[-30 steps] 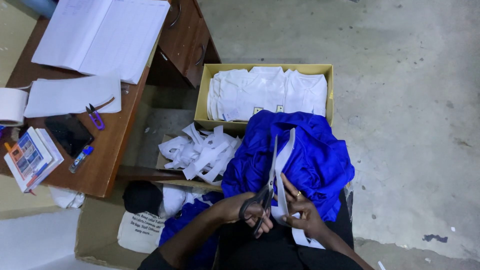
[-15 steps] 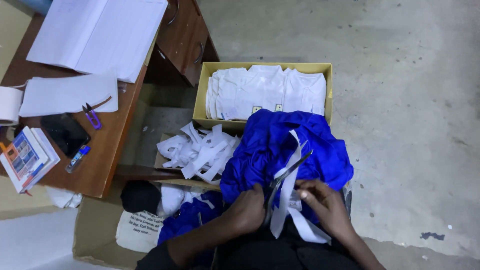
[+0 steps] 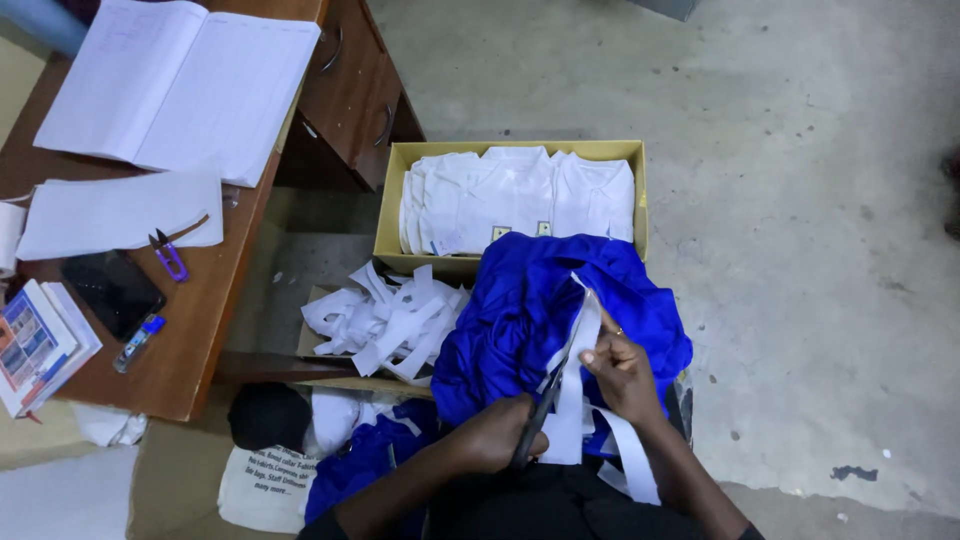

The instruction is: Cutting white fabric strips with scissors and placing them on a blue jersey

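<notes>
Grey concrete floor (image 3: 800, 150) fills the right side and top of the frame, and a brown wooden bench (image 3: 215, 300) with drawers takes the upper left. On the bench lie an open ledger book (image 3: 180, 85), loose white sheets (image 3: 110, 212), a small purple thread snipper (image 3: 168, 255), a dark phone (image 3: 112, 293), a blue pen (image 3: 138, 342) and a stack of printed booklets (image 3: 35, 345) at the far left edge.

At the top centre a yellow cardboard box (image 3: 392, 200) holds folded white shirts (image 3: 515, 195). Just below and left of it sits a heap of cut white fabric strips (image 3: 385, 325). A bundle of blue cloth (image 3: 520, 320) lies in the lower centre, on the person's lap.

The left hand (image 3: 495, 435), at the lower centre, is closed around the handles of dark scissors (image 3: 548, 395), whose blades point up and to the right along a long white strip (image 3: 572, 400) lying over the blue cloth. The right hand (image 3: 622, 370), just right of the blades, pinches this strip between thumb and fingers, with the other fingers curled. More strip ends trail down to the right of the wrist. At the lower left lie a white printed bag (image 3: 265, 485) and a black bundle (image 3: 268, 418).
</notes>
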